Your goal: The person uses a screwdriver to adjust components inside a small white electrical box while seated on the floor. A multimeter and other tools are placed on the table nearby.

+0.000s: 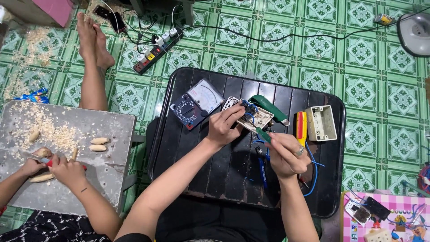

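Observation:
On a black slatted tray-table (233,179), my left hand (222,127) holds a cream switch plate (256,119) with blue wires on its back. My right hand (285,154), a ring on one finger, grips a green-handled screwdriver (264,135) whose tip points up into the plate. Beside the plate lie an analog multimeter (197,103), a green utility knife (268,107), a red-and-yellow-handled tool (301,127) and a cream wall box (321,123). Blue wires (313,172) and blue-handled pliers (262,168) lie under my right hand.
To the left another person's hands (58,168) cut pale roots with a knife on a grey board (107,175); their bare feet (93,38) rest on the green tiled floor. A power strip (156,50) with cables lies beyond, a fan base (414,32) top right, a pink box (385,217) bottom right.

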